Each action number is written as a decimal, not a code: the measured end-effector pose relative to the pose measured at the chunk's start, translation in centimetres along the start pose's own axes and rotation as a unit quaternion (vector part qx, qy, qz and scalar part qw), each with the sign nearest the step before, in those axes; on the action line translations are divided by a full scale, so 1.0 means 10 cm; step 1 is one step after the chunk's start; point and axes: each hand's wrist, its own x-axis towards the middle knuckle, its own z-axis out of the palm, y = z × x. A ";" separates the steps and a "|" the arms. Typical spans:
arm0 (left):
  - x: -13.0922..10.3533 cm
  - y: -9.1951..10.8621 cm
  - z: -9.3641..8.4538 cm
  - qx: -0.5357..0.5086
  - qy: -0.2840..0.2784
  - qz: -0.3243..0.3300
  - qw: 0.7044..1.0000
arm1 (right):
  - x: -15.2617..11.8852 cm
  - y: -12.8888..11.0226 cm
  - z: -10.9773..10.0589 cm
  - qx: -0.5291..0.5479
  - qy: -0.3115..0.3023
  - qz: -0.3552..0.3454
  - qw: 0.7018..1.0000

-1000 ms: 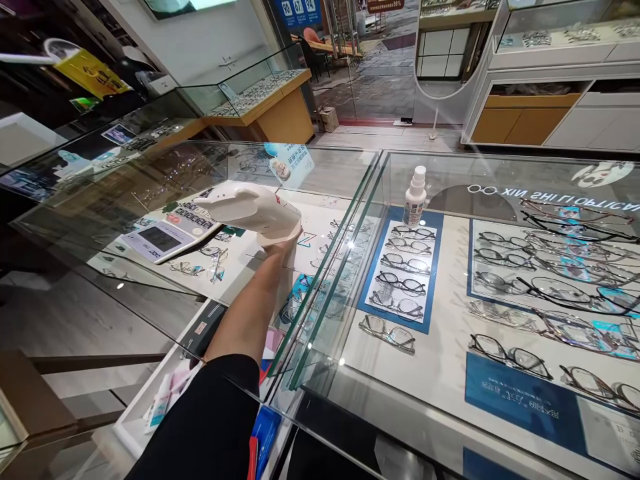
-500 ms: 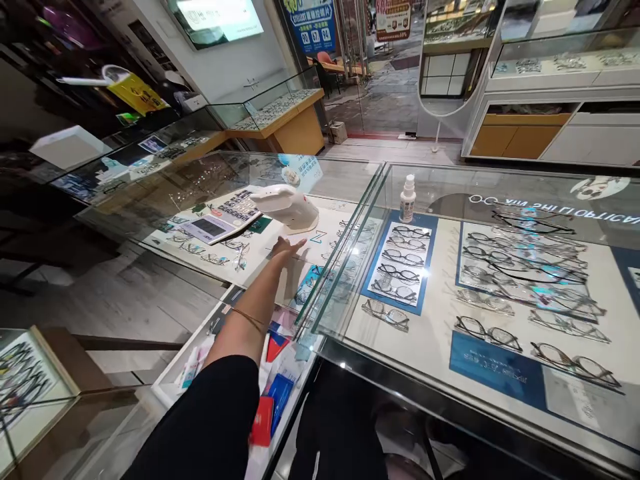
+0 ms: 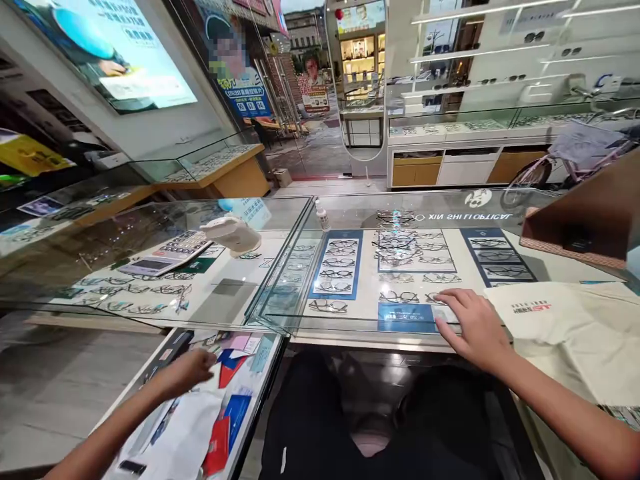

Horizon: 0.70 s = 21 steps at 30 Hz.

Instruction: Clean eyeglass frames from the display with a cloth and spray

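The left grip (image 3: 197, 368) is curled over the open drawer (image 3: 267, 393) at near left, though whether it grasps anything cannot be told, with a white sheet (image 3: 187, 427), a red packet (image 3: 218, 445) and a blue packet (image 3: 238, 417) in the drawer below. The right grip (image 3: 470, 327), released with fingers spread, rests at the near edge of the glass counter (image 3: 350, 325), above eyeglasses (image 3: 399, 297) and just left of a cream cloth (image 3: 575, 353); a white bottle (image 3: 323, 217) stands farther off.
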 end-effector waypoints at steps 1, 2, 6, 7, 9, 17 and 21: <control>-0.19 0.07 0.03 0.001 -0.020 0.026 0.999 | 0.00 0.00 0.00 0.002 -0.001 0.000 1.000; -0.38 0.18 0.02 -0.001 -0.044 0.055 0.998 | 0.01 0.00 -0.01 0.005 -0.002 0.000 1.000; -1.13 0.95 -0.38 -0.046 -0.097 0.258 0.960 | 0.02 0.01 0.01 0.024 0.006 0.008 1.000; -1.29 1.22 -0.55 -0.056 -0.090 0.308 0.945 | 0.03 0.01 0.02 0.027 0.010 0.011 1.000; -1.52 1.77 -0.89 -0.060 -0.075 0.392 0.915 | 0.03 0.01 0.04 0.030 0.015 0.012 0.999; -1.20 3.87 -1.82 -0.038 0.104 0.524 0.845 | 0.05 0.00 0.10 0.021 0.026 0.011 0.999; -0.64 4.75 -2.02 -0.023 0.218 0.441 0.870 | 0.08 -0.02 0.09 0.019 0.027 0.015 0.999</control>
